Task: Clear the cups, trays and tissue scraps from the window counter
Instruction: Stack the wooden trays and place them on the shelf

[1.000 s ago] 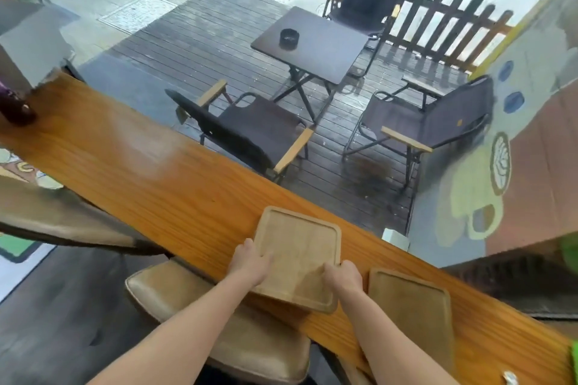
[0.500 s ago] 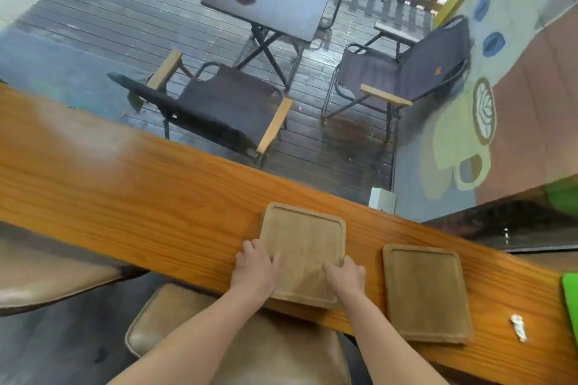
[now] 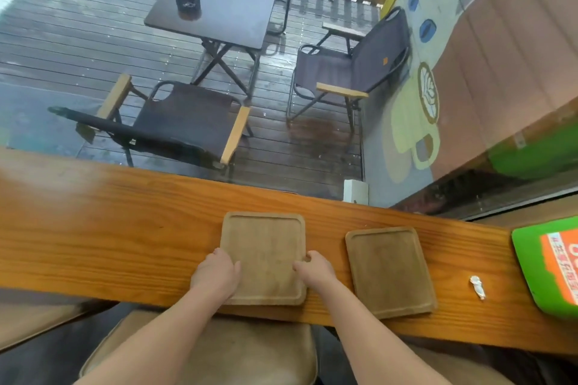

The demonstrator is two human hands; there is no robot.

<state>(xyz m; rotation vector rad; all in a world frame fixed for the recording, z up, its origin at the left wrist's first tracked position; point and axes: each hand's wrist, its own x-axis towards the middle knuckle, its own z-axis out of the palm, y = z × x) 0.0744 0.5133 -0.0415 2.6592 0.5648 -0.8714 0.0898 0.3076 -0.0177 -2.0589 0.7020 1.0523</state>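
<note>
Tray [image 3: 266, 237] beside second tray [image 3: 389, 272] on counter [image 3: 109, 228]

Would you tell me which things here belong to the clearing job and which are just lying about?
Job: left tray, gripped by left hand and right hand; right tray; tissue scrap.
Lying about: green board; stool; white box by the glass.

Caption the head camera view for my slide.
Left hand and right hand grip one wooden tray on the window counter; a second tray and a tissue scrap lie to its right.
</note>
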